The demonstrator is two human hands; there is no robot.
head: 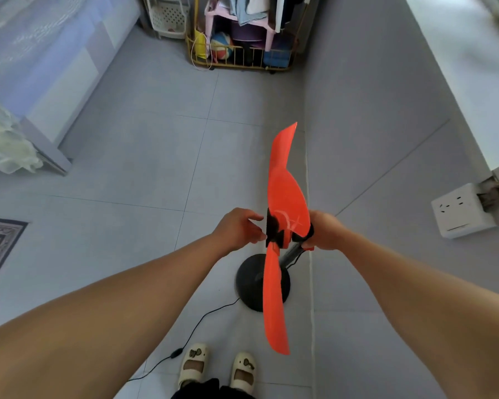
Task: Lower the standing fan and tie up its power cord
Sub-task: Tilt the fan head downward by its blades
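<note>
Fan upright on floor. Left hand pinches black hub; right hand grips motor housing. Power cord trails loose.

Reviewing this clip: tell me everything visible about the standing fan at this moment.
The standing fan has bright orange, glossy plastic-looking blades with no guard visible, a black hub, a grey metallic pole and a round black base on the grey tiled floor beside the wall. The left hand touches the hub's front; the right hand grips behind the blades. A thin black power cord with an inline switch trails loose across the floor.
</note>
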